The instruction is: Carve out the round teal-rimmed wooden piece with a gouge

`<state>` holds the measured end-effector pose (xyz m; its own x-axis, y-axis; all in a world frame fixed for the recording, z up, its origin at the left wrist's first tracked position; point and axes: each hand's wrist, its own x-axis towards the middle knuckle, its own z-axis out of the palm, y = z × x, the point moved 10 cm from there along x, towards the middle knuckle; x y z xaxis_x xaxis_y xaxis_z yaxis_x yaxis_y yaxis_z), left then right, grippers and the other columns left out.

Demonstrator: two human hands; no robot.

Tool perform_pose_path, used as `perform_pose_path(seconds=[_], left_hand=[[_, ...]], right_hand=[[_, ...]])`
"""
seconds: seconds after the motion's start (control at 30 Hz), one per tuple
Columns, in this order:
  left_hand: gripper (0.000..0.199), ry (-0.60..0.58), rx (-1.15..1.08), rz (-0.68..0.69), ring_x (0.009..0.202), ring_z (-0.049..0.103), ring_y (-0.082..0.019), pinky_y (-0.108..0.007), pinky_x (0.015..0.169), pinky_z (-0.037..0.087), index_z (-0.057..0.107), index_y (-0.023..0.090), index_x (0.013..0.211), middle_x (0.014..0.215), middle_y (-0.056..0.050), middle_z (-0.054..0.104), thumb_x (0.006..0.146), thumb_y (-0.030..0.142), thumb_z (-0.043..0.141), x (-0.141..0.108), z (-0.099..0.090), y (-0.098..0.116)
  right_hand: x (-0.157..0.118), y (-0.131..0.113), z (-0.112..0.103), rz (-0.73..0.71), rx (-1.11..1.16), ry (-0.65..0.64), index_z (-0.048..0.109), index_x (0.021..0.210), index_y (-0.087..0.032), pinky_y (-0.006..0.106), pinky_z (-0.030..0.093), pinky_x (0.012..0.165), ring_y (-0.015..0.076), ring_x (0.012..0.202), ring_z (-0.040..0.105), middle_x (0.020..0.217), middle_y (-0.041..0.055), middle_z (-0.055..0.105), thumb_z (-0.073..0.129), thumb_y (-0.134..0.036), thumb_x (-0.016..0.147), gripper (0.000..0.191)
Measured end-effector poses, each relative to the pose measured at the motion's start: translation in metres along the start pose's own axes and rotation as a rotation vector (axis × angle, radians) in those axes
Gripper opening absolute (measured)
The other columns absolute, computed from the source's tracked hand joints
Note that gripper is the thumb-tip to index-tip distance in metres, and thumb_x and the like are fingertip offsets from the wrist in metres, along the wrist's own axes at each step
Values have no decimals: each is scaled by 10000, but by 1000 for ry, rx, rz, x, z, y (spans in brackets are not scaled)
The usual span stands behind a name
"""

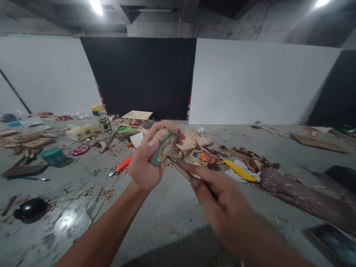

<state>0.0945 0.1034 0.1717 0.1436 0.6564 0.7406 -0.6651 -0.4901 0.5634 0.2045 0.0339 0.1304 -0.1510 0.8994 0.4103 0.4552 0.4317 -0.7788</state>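
While our left hand (146, 165) holds the small green-edged piece (167, 147) mid-picture, our right hand (222, 198), lower right, holds the thin tool (181, 171), which slants up and left to the piece's low right side.

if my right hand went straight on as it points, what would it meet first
Probably the teal-edged piece in the left hand: the tool in the right hand has its tip at or very near it, depth being unclear.
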Motion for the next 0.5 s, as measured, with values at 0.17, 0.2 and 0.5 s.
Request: perform_pose_path(seconds=[0.17,0.2,0.5], left_hand=[[387,-12,-24,10,820,631,-243,-372,746,522,678,154,947,905,-108,674,814,473,505,1,0,2],[381,-10,-35,8,810,631,-237,-366,735,525,680,155,947,904,-105,673,820,464,495,1,-1,1],[398,-12,-101,-14,898,670,-264,-388,794,556,681,160,1010,963,-115,689,830,464,498,-1,-5,-12]], right_hand=[[2,6,-3,-8,-4,20,656,1319,-206,264,517,537,149,598,636,727,31,710,448,-272,976,406],[1,0,-6,-73,-73,42,669,1301,-208,292,554,646,165,718,688,874,61,759,473,-235,956,397],[-3,-8,-21,-100,-233,74,730,1173,-269,375,595,877,216,1026,726,1135,37,768,491,-286,950,328]])
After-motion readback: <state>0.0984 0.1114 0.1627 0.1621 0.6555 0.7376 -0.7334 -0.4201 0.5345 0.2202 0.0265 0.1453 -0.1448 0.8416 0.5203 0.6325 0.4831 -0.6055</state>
